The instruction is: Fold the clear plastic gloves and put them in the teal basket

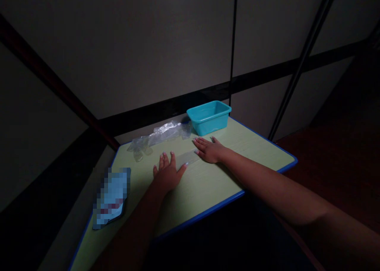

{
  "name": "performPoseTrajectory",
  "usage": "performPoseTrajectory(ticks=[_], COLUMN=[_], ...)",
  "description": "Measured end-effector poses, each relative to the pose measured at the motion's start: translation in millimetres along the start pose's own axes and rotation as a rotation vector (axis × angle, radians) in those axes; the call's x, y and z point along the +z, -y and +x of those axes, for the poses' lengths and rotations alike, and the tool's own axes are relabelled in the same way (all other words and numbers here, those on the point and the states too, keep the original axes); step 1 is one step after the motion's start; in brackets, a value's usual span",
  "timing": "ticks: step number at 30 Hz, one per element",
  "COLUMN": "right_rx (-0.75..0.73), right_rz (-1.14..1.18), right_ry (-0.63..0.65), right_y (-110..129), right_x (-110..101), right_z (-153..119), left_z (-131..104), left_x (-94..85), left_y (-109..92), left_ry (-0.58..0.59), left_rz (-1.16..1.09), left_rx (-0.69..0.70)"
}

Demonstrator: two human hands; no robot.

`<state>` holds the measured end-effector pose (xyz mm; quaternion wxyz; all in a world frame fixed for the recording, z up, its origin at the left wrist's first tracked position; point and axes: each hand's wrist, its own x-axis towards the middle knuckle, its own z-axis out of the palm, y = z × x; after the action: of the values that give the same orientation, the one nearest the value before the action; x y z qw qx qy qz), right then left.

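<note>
My left hand [168, 174] lies on the pale green table [204, 191] with its fingers spread. To its right, my right hand [208, 150] rests palm down, fingers stretched toward the left. A thin, see-through strip [187, 157] lies flat between the two hands, and its ends seem to be under or beside my fingers. Behind my hands, crumpled clear plastic [168, 132] stretches along the back of the table. A turquoise rectangular tub [211, 124] stands upright just behind my right hand; no contents show in it.
A blurred-out, light blue flat object [113, 197] lies at the table's left edge. The tabletop has a blue rim [202, 215]. Large dark panels [166, 45] stand close behind the table, and reddish floor shows at the right.
</note>
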<state>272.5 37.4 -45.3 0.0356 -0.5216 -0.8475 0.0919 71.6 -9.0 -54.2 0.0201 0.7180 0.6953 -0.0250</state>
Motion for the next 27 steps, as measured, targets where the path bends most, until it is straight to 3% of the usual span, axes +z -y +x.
performPoseTrajectory(ticks=[4, 10, 16, 27], right_rx=[0.008, -0.12, -0.271, -0.131], right_rz=[-0.001, 0.006, 0.003, 0.007], right_ry=[0.003, -0.125, -0.075, 0.051], right_y=[-0.9, 9.6, 28.9, 15.2], right_x=[-0.4, -1.5, -0.7, -5.6], right_z=[-1.1, -3.7, -6.8, -10.8], left_z=[-2.6, -6.6, -0.7, 6.6], left_x=[-1.4, -11.1, -10.0, -2.0], left_y=[-1.4, -12.9, -10.3, -4.4], left_ry=[-0.008, -0.097, -0.1, -0.041], left_rz=[0.018, 0.026, 0.01, -0.03], left_rx=[-0.018, 0.046, 0.043, -0.04])
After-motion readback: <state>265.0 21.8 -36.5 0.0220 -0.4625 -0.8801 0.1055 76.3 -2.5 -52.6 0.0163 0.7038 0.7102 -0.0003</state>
